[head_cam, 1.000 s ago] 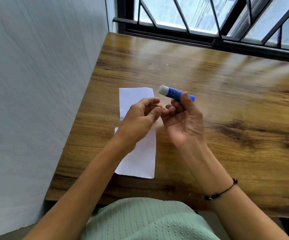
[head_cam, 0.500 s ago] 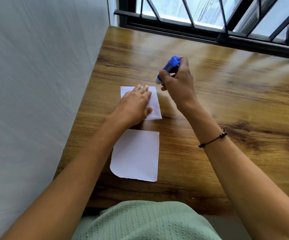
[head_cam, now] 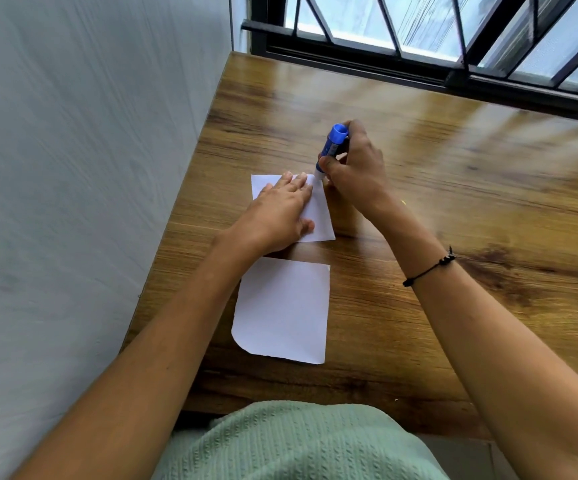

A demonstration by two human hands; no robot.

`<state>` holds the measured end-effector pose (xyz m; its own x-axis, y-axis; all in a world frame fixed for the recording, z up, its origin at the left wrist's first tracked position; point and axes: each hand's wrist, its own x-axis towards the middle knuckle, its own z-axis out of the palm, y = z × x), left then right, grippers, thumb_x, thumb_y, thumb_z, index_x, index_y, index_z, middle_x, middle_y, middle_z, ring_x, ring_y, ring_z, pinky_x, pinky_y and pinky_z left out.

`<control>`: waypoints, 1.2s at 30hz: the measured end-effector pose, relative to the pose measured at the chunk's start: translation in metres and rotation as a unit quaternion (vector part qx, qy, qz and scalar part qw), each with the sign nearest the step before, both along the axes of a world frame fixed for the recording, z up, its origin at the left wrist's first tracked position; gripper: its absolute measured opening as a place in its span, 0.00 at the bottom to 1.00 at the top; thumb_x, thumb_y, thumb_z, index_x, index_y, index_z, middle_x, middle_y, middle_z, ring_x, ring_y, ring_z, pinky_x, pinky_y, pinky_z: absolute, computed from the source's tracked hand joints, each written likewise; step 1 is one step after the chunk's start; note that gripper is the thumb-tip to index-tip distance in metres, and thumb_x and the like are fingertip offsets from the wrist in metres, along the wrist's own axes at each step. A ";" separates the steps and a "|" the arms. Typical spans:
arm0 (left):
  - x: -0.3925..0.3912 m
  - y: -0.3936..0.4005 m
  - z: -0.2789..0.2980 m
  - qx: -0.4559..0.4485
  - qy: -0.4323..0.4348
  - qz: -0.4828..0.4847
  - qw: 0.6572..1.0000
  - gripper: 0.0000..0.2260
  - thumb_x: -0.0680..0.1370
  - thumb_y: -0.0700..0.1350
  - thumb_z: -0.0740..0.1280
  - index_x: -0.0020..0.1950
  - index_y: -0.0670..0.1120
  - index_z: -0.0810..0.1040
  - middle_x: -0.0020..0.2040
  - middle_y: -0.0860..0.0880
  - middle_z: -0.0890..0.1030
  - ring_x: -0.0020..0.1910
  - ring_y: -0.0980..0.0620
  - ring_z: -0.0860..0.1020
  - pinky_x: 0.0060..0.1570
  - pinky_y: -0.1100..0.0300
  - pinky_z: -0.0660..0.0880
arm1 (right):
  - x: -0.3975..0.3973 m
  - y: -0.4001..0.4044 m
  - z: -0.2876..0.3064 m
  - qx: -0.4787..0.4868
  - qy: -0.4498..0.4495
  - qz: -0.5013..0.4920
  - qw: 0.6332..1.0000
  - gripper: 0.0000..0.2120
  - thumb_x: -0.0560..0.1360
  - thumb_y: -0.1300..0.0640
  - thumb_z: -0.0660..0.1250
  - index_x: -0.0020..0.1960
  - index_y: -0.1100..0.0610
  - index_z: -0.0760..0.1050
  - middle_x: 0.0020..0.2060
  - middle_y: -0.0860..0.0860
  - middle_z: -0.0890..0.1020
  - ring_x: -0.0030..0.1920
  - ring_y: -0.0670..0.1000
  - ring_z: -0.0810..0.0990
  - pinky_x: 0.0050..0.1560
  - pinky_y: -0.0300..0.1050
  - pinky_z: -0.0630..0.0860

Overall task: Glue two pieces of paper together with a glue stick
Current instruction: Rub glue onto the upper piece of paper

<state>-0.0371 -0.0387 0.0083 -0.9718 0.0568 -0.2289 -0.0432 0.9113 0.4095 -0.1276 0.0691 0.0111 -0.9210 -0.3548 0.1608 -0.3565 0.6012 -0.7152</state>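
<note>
A: Left hand (head_cam: pixel 280 216)?
B: Flat, palm down, fingers together and stretched out on the far paper (head_cam: pixel 320 216); grasps nothing, only presses; covers the sheet's left and middle, right strip bare.

A: Right hand (head_cam: pixel 356 168)?
B: Curled closed around the glue stick (head_cam: pixel 331 147); stick tilted, blue end up and away, white tip down at the far paper's far right corner, just beside the left fingertips; contact with the sheet looks likely, cannot tell for sure.

A: Second sheet?
B: Near paper (head_cam: pixel 282 310) lies flat on the table (head_cam: pixel 453 220), nearer the body, apart from the far paper by a strip of bare wood; left forearm crosses its near-left corner; neither hand touches it.

A: Other items?
B: Black cord bracelet (head_cam: pixel 429 268) on right wrist; wall (head_cam: pixel 72 168) along the table's left edge; window (head_cam: pixel 453 36) at the far edge.
</note>
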 end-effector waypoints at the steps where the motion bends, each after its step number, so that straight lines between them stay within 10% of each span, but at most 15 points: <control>1: 0.000 0.000 0.000 0.001 -0.003 -0.001 1.000 0.29 0.78 0.47 0.60 0.75 0.44 0.49 0.78 0.47 0.48 0.76 0.49 0.44 0.74 0.52 0.45 | 0.000 0.000 0.000 0.004 0.000 0.004 1.000 0.16 0.72 0.63 0.66 0.58 0.60 0.66 0.43 0.51 0.75 0.42 0.53 0.75 0.44 0.46 0.71; 36: -0.025 0.000 -0.005 -0.073 -0.006 0.051 0.996 0.28 0.79 0.49 0.59 0.74 0.40 0.51 0.77 0.44 0.50 0.76 0.46 0.49 0.75 0.51 0.51 | 0.061 0.043 0.008 0.025 -0.013 0.023 0.999 0.15 0.71 0.62 0.66 0.55 0.59 0.67 0.44 0.59 0.80 0.40 0.58 0.78 0.44 0.52 0.75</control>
